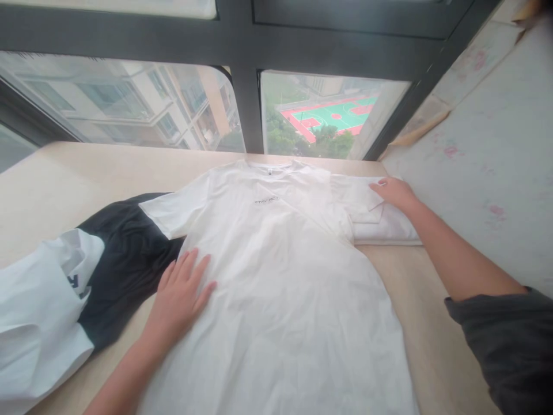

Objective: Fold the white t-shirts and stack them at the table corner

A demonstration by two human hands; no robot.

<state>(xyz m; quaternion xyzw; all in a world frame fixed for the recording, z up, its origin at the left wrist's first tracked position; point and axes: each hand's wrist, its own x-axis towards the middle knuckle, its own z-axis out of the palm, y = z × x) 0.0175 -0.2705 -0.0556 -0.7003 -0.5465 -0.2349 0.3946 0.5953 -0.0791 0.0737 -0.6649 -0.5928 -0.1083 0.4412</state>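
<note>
A white T-shirt (280,276) lies spread face up on a pale wooden surface (64,178), collar toward the window, small dark print on the chest. My left hand (181,294) rests flat on the shirt's left side, fingers spread, open. My right hand (395,193) reaches out to the shirt's right sleeve, fingers laid on the sleeve's end, which sits on a folded white garment (389,227). Whether the fingers pinch the fabric is not clear.
A black garment (125,259) and a white garment with dark lettering (38,311) lie bunched at the left. A dark-framed window (246,109) runs along the far edge. A pale wall (488,150) stands on the right.
</note>
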